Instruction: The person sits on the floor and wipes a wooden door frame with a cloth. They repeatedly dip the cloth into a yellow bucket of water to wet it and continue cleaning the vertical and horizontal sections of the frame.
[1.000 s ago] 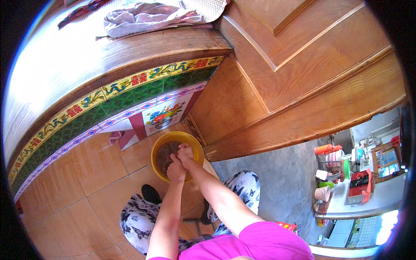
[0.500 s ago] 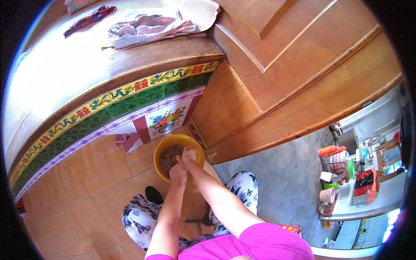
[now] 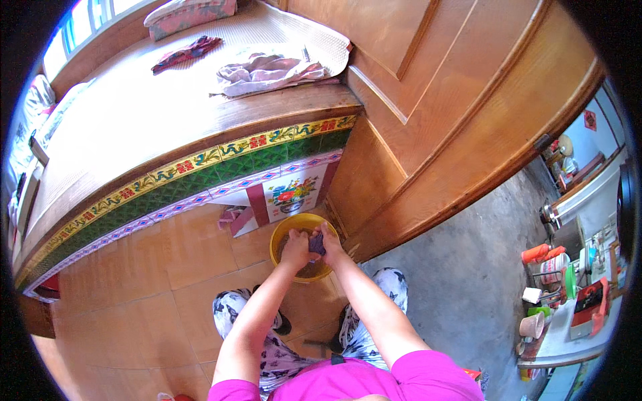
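Note:
On the tiled floor between my feet and the tiled platform stands a round yellow basin (image 3: 274, 242), with murky brownish water in it. Over the water, a bunched dark purple cloth (image 3: 316, 244) is held between my two hands. My left hand (image 3: 295, 249) closes on its left side, fingers partly hidden. My right hand (image 3: 330, 242) grips it from the right, with the thumb side uppermost. Both forearms reach forward between my knees, which are in white trousers with a dark butterfly pattern.
A platform with a wooden edge (image 3: 200, 144) runs behind the basin, bearing a crumpled pale cloth (image 3: 267, 75) and a dark red cloth (image 3: 188, 54). A wooden door (image 3: 428, 167) stands close on the right. Beyond it, a cluttered counter (image 3: 558, 347) borders the grey floor.
My hands have moved apart from a stacked, clasped position low in the basin, and the purple cloth now shows between them. The view has shifted, so the basin appears further right.

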Demonstrator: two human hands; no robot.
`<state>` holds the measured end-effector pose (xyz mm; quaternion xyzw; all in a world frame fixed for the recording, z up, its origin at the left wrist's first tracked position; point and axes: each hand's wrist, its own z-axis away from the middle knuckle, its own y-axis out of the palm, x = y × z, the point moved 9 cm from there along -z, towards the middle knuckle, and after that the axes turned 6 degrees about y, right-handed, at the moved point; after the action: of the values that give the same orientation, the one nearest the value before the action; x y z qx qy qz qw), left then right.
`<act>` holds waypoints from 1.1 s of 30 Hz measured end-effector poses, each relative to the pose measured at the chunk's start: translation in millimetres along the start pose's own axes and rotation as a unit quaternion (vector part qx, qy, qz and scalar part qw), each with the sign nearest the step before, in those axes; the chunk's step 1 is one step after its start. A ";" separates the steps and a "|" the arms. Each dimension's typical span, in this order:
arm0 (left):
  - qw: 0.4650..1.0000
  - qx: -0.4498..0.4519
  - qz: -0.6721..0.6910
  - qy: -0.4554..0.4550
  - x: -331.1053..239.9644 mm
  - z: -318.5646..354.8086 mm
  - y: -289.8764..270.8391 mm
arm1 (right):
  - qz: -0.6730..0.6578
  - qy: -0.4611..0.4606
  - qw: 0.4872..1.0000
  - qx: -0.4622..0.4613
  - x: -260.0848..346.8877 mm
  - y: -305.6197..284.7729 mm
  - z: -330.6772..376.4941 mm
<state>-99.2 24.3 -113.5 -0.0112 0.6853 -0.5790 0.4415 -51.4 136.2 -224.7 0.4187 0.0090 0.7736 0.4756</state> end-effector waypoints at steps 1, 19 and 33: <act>1.000 0.002 0.018 0.018 -1.7 -1.1 -4.6 | -0.008 -0.019 0.999 0.024 9.3 4.2 3.9; 0.865 -0.261 0.421 0.078 -41.3 8.6 -142.1 | 0.249 -0.195 0.940 0.131 59.7 8.4 83.4; 0.679 -0.167 0.714 0.006 -51.6 -4.5 -121.1 | 0.221 -0.373 0.889 0.148 126.6 75.8 148.9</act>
<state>-130.5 15.2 14.1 0.4116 0.5733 0.0367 0.7075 -33.8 131.6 -15.9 0.7335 -0.1472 0.6348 0.1933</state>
